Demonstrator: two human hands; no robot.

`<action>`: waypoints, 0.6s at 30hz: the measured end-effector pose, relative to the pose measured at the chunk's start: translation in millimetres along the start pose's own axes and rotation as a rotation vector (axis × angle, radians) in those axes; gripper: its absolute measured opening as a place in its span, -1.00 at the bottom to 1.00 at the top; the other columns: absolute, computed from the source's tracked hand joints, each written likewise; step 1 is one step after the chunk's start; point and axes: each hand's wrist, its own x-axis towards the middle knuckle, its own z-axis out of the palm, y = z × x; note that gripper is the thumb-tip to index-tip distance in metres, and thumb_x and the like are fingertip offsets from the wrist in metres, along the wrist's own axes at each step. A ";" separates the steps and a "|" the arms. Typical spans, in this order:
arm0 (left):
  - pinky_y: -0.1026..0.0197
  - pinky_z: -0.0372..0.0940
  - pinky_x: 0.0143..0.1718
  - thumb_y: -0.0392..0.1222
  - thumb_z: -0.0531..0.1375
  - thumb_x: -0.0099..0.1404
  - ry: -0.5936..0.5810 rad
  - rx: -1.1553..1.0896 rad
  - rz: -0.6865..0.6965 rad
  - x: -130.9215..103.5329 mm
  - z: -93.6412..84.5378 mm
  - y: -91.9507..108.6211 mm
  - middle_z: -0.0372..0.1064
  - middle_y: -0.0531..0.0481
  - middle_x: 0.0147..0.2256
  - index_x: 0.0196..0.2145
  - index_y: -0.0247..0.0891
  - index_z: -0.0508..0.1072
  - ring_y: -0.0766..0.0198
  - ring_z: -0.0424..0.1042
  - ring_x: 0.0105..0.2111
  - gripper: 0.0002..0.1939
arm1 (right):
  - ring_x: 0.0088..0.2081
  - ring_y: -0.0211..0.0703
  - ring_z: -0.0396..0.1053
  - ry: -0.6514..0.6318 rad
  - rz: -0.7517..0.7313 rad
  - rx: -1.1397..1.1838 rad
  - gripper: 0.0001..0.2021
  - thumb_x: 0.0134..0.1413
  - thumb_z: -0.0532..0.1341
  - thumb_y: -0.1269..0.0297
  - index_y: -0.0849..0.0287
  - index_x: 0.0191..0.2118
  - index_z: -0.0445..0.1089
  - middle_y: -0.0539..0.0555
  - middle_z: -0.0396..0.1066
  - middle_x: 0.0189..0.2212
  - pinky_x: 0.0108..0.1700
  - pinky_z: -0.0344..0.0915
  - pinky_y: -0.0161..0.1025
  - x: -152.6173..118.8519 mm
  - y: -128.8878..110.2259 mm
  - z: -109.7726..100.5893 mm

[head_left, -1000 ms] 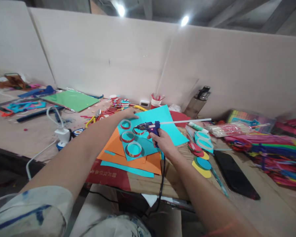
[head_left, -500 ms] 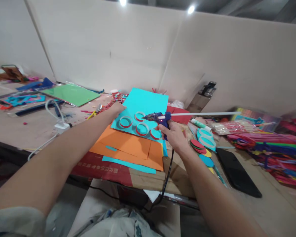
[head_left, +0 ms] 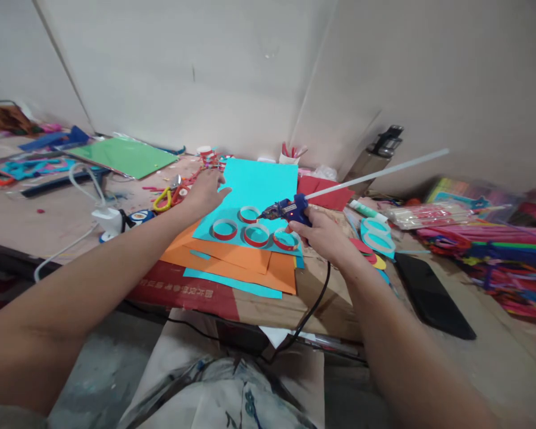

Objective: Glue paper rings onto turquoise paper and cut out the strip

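My right hand (head_left: 320, 232) is wrapped round a blue hot glue gun (head_left: 295, 210). A long white glue stick (head_left: 379, 173) juts from its back, and its nozzle points left, close over the paper rings. Several red-and-white paper rings (head_left: 256, 236) stand on a bright blue sheet (head_left: 261, 182). At the left edge of that sheet hovers my left hand (head_left: 208, 192), thumb and fingers apart, holding nothing. Whether its fingertips touch the sheet I cannot tell. Orange sheets (head_left: 281, 277) and a blue strip (head_left: 232, 286) lie in front.
Yellow-handled scissors (head_left: 162, 200) and a white plug adapter (head_left: 108, 220) lie to the left, beyond them a green sheet (head_left: 122, 156). On the right are a black phone (head_left: 433, 295), bundled pipe cleaners (head_left: 495, 262) and a bottle (head_left: 373, 158). The gun's black cord (head_left: 317, 307) hangs over the front edge.
My left hand has lifted its fingers into view with the thumb spread. The glue gun has tilted, its stick now slanting upward, and the nozzle sits slightly lower. The camera view has shifted a little.
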 end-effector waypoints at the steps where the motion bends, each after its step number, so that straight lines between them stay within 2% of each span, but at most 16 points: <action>1: 0.03 0.29 0.07 -0.02 0.19 0.32 0.022 -0.010 0.069 -6.4 0.9 13.7 0.50 -0.22 -0.10 -0.18 -0.27 0.47 0.02 0.44 -0.05 -0.74 | -0.29 -0.04 0.40 -0.019 -0.005 0.000 -0.82 0.08 0.25 0.15 0.13 -0.26 0.47 0.06 0.49 -0.38 -0.22 0.27 -0.18 -1.3 0.3 -1.3; 3: 0.07 0.29 0.05 -0.02 0.14 0.37 -0.081 -0.091 0.185 -20.4 5.3 38.9 0.52 -0.15 -0.09 -0.15 -0.25 0.50 0.07 0.43 -0.03 -0.72 | -0.34 -0.06 0.39 -0.065 -0.025 0.003 -0.83 0.09 0.23 0.15 0.13 -0.30 0.47 0.03 0.44 -0.48 -0.26 0.26 -0.19 -4.2 0.8 -4.3; 5: 0.04 0.25 0.12 0.04 0.15 0.37 -0.215 -0.122 0.239 -33.6 11.5 55.9 0.52 -0.11 -0.04 -0.10 -0.22 0.52 0.05 0.39 0.05 -0.68 | -0.37 -0.07 0.37 -0.088 -0.059 -0.002 -0.83 0.10 0.23 0.15 0.13 -0.32 0.47 0.00 0.39 -0.54 -0.28 0.25 -0.20 -7.1 1.3 -7.2; 9: -0.08 0.18 0.16 0.21 0.33 0.18 -0.367 -0.036 0.235 -49.8 20.3 65.3 0.47 -0.14 0.06 0.09 -0.15 0.48 -0.10 0.29 0.16 -0.40 | -0.39 -0.10 0.33 -0.083 -0.091 -0.044 -0.83 0.09 0.24 0.15 0.13 -0.30 0.47 -0.01 0.38 -0.54 -0.27 0.25 -0.20 -11.4 1.3 -11.0; 12: -0.12 0.15 0.14 0.24 0.40 0.08 -0.418 0.007 0.230 -54.2 21.1 67.2 0.46 -0.15 0.07 0.15 -0.13 0.44 -0.15 0.25 0.17 -0.25 | -0.35 -0.08 0.34 -0.092 -0.089 -0.066 -0.82 0.08 0.23 0.16 0.15 -0.27 0.46 0.03 0.41 -0.46 -0.24 0.25 -0.18 -12.9 0.0 -12.5; 18: -0.13 0.13 0.16 0.16 0.40 0.12 -0.410 0.032 0.223 -57.8 24.2 71.4 0.44 -0.15 0.12 0.14 -0.09 0.46 -0.16 0.22 0.21 -0.34 | -0.30 -0.06 0.32 -0.098 -0.130 -0.125 -0.80 0.10 0.21 0.15 0.17 -0.28 0.46 0.09 0.44 -0.37 -0.25 0.24 -0.19 -14.6 -2.8 -13.8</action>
